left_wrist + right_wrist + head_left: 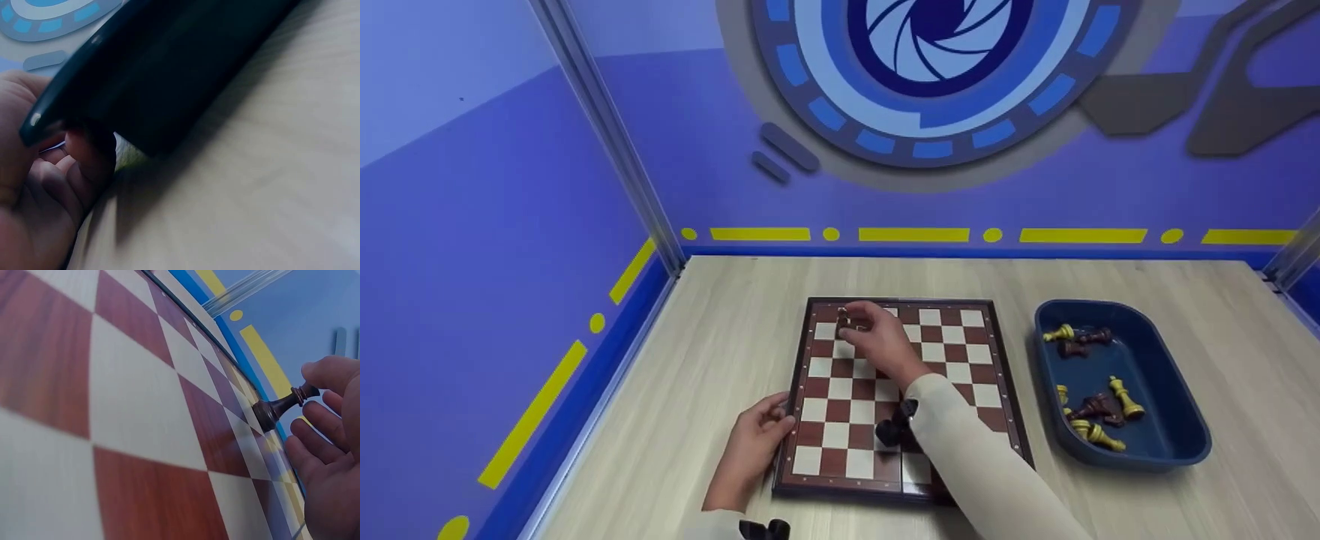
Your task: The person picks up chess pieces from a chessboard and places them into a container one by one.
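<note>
A brown-and-white checkered chessboard [861,390] with a dark frame lies on the table. My right hand [883,341] reaches over its far left part and pinches a dark brown chess queen [277,408] by its flared top. In the right wrist view the queen's round base is at the squares near the board's edge, and the other fingers [320,424] spread beside it. My left hand [754,442] holds the board's left edge. From the left wrist view, the fingers curl under the dark rim [73,84], partly hidden by it.
To the right of the board stands a dark blue tub [1177,397] with several yellow and dark brown chess pieces lying in it. Light wooden tabletop [675,390] surrounds both. Blue printed walls [885,210] rise behind and at the left.
</note>
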`<move>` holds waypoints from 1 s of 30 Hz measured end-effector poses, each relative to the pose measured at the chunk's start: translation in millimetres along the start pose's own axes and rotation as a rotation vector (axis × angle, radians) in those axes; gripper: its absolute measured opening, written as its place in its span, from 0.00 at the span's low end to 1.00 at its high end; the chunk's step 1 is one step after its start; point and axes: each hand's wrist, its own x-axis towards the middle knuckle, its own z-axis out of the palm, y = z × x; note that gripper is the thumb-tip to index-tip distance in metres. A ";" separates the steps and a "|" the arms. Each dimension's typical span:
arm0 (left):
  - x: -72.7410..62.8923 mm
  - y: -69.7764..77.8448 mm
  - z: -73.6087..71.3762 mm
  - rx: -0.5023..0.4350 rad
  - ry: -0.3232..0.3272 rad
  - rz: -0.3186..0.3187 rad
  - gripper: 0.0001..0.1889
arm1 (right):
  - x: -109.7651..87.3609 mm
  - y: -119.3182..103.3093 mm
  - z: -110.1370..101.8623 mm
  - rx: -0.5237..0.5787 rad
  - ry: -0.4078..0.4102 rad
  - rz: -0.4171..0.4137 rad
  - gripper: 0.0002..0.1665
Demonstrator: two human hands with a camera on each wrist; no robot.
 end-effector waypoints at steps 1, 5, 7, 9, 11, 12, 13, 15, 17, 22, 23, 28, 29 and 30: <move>0.2 0.0 0.4 -0.001 -0.001 -0.002 0.25 | 0.5 0.1 0.1 0.000 0.000 0.001 0.25; 1.2 1.0 1.6 -0.014 -0.001 0.004 0.25 | 3.3 0.5 -0.2 0.030 0.000 -0.016 0.24; 1.9 0.9 2.2 -0.007 0.002 0.015 0.25 | 5.2 0.8 -0.4 0.042 0.004 -0.029 0.23; 1.6 1.3 2.9 -0.003 0.003 0.028 0.25 | 6.8 1.1 -0.2 0.051 0.011 -0.035 0.22; 0.9 0.8 3.4 0.003 0.003 0.036 0.25 | 7.6 1.3 0.3 0.047 0.015 -0.037 0.21; 0.5 0.4 3.6 0.009 0.000 0.045 0.25 | 7.9 1.4 0.8 0.047 0.017 -0.036 0.21; 0.3 0.2 3.8 0.007 -0.002 0.044 0.25 | 7.8 1.5 1.3 0.045 0.022 -0.034 0.20; 0.2 -0.3 3.9 0.003 -0.007 0.043 0.26 | 7.8 1.8 2.5 0.042 0.034 -0.027 0.18; 0.7 -1.1 3.9 0.003 -0.009 0.033 0.26 | 8.1 1.9 3.8 0.043 0.048 -0.019 0.16; 1.8 -1.2 2.5 -0.006 0.000 0.007 0.26 | 9.2 1.3 5.7 0.025 0.069 -0.022 0.12; 1.9 -1.1 2.0 -0.007 0.001 0.005 0.26 | 9.6 1.3 5.9 0.022 0.070 -0.024 0.12; 1.6 -0.3 -0.4 -0.024 -0.004 -0.009 0.26 | 9.9 0.8 5.1 -0.001 0.067 -0.018 0.12; 1.4 -0.3 -0.8 -0.025 -0.007 -0.009 0.26 | 10.0 0.8 5.0 -0.002 0.066 -0.012 0.12; 1.3 -0.4 -1.3 -0.026 -0.010 -0.006 0.27 | 10.0 0.6 4.7 0.000 0.064 -0.006 0.12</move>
